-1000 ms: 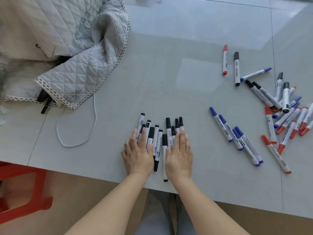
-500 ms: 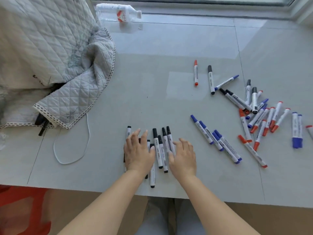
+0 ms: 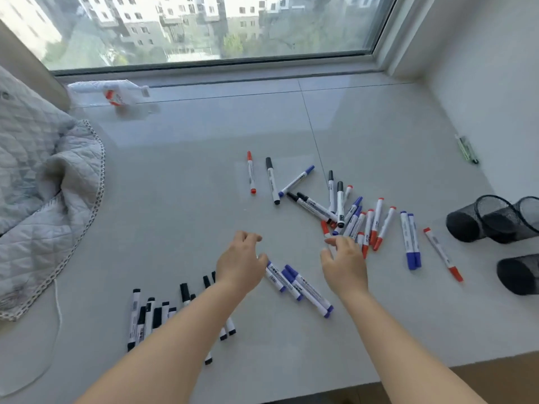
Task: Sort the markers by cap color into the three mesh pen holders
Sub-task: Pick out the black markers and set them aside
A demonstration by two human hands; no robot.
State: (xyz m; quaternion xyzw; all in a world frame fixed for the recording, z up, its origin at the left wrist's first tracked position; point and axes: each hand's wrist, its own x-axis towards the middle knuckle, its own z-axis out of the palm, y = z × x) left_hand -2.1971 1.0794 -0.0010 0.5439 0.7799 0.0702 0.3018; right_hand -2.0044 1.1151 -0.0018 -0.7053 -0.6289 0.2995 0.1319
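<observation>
Glossy white counter (image 3: pixel 364 135) under a window carries scattered white markers. Both hands, left (image 3: pixel 240 265) and right (image 3: pixel 344 266), hover with loosely curled fingers, grasping nothing. Black-capped markers (image 3: pixel 151 316) lie near the front edge; three black mesh holders (image 3: pixel 495 220) lie toppled at the right edge.
</observation>
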